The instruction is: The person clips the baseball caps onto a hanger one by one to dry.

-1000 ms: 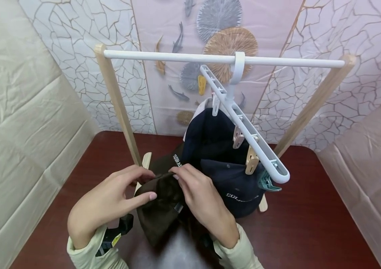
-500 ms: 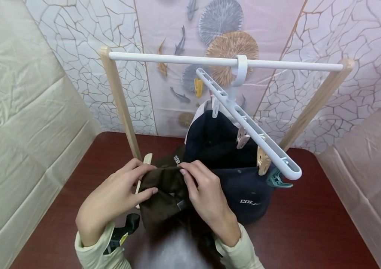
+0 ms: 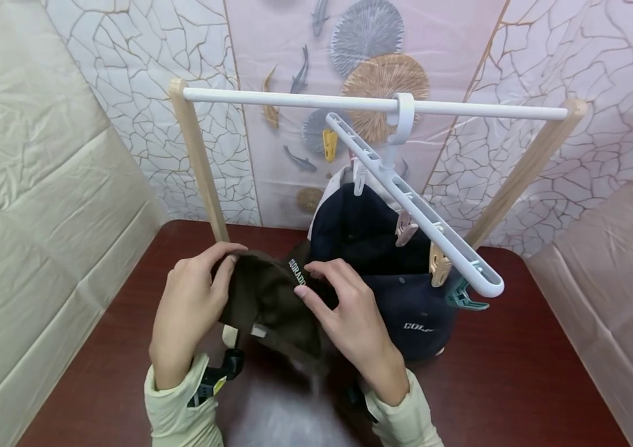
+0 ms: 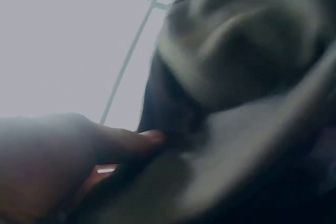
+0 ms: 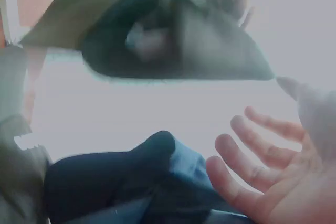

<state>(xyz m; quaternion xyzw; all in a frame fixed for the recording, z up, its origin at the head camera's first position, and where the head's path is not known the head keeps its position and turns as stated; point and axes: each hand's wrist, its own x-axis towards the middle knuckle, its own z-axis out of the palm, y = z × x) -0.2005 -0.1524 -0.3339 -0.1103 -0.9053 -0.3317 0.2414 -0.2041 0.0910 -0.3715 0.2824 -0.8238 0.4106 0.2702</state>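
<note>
A dark brown cap (image 3: 272,292), its inside and a small pale tag showing, is in front of the rack. My left hand (image 3: 190,304) pinches its left edge between thumb and fingers; in the left wrist view, blurred folds of the cap (image 4: 247,51) fill the right side. My right hand (image 3: 350,316) is at the cap's right side, thumb out. In the right wrist view, the fingers of the right hand (image 5: 273,166) are spread and its thumb tip is at the cap's corner. White letters on dark brown cloth (image 3: 296,273) show beside the right fingers.
A white clip hanger (image 3: 414,205) hangs from the white rod (image 3: 288,99) of a wooden-post rack. Its clips hold dark navy caps (image 3: 406,310). A yellow clip (image 3: 329,146) and a teal clip (image 3: 466,297) hang near its ends. The table (image 3: 523,347) is dark red.
The brown cap has turned and its left side has risen with my left hand. My right fingers have spread from its edge. The hanger has swung slightly right.
</note>
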